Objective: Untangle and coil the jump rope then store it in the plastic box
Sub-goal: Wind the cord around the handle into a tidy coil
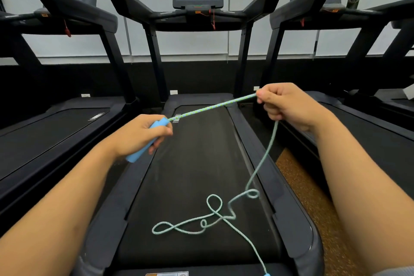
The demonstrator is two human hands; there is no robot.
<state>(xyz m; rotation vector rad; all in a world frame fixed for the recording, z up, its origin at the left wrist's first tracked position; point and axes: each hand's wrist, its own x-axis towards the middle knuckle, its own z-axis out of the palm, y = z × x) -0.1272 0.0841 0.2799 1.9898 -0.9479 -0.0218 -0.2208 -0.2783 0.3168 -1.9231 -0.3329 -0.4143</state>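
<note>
Three black treadmills are lined up against a pale wall, and the belt of the middle treadmill (197, 163) fills the centre of the frame. At centre left, a blue handle (146, 141) is gripped in the curled fingers of the left hand (136, 135); from it a taut stretch of the jump rope (212, 106) is drawn up to the right hand (289, 105) at centre right, where it is pinched between closed fingers. Below that hand the rope is let down into loose crossing loops on the belt at lower centre, and a second handle (266, 274) is just glimpsed at the bottom edge. No plastic box is seen. Trouble is easily pictured: if the slack is hauled up quickly, those crossed loops could be cinched into a knot, or the trailing handle snagged on the belt's rim.
</note>
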